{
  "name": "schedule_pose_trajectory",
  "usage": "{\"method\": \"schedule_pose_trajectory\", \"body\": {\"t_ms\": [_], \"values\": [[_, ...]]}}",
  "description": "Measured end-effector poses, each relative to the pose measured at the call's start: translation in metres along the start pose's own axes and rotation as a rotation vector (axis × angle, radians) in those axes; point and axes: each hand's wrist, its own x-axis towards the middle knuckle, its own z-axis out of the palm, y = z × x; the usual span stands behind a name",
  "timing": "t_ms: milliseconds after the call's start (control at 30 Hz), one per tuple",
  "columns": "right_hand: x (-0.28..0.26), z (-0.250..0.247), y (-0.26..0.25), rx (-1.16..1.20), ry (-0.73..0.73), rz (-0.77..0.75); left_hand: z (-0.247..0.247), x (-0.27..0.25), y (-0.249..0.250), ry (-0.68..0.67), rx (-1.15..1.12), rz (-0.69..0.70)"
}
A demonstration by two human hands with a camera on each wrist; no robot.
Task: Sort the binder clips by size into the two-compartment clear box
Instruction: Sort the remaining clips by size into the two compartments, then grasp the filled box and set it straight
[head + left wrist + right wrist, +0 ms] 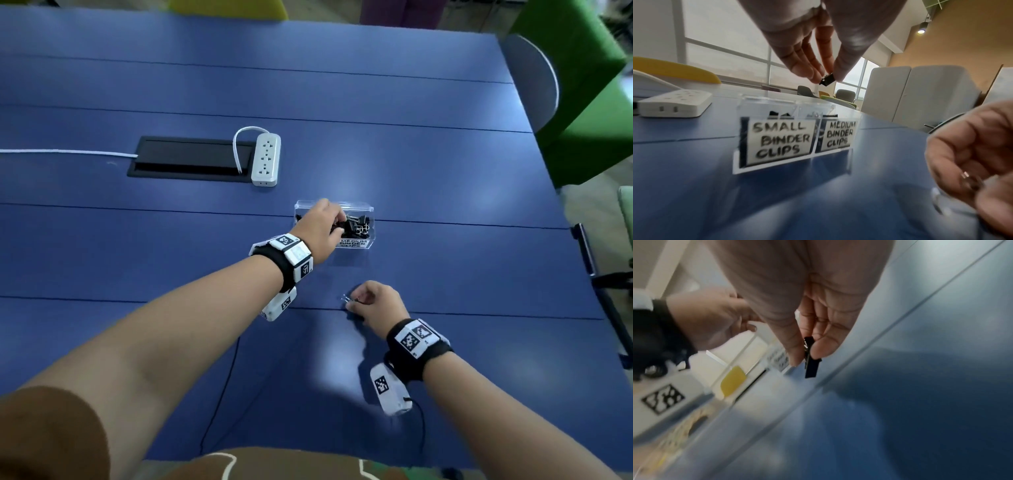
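A clear two-compartment box [356,207] stands mid-table, labelled SMALL BINDER CLIPS on the left [780,141] and MEDIUM BINDER CLIPS on the right [839,135]. Black clips [358,226] fill the medium side; the small side is mostly hidden by my hand. My left hand [337,222] hovers over the box and pinches a small black binder clip [827,79] near the divider. Nearer to me, my right hand [352,301] hangs just above the table. It pinches another black binder clip [810,360], whose wire handles [346,298] stick out to the left.
A white power strip [266,159] lies beside a black cable hatch [188,157] behind and left of the box. A grey chair back [534,78] stands at the table's far right edge. A thin black cable [219,394] runs along the table near me.
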Motion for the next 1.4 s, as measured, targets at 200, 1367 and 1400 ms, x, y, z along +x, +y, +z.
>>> {"method": "schedule_pose_trajectory", "body": {"t_ms": [200, 1367, 1400], "values": [[0.052, -0.061, -0.040, 0.132, 0.289, -0.095, 0.014, 0.039, 0.011, -0.020, 0.122, 0.021], [0.131, -0.068, -0.066, 0.357, 0.155, 0.025, -0.028, 0.040, -0.051, 0.319, -0.584, -0.623], [0.127, -0.068, -0.065, 0.381, 0.164, 0.006, -0.028, 0.035, -0.051, 0.337, -0.552, -0.584]]}}
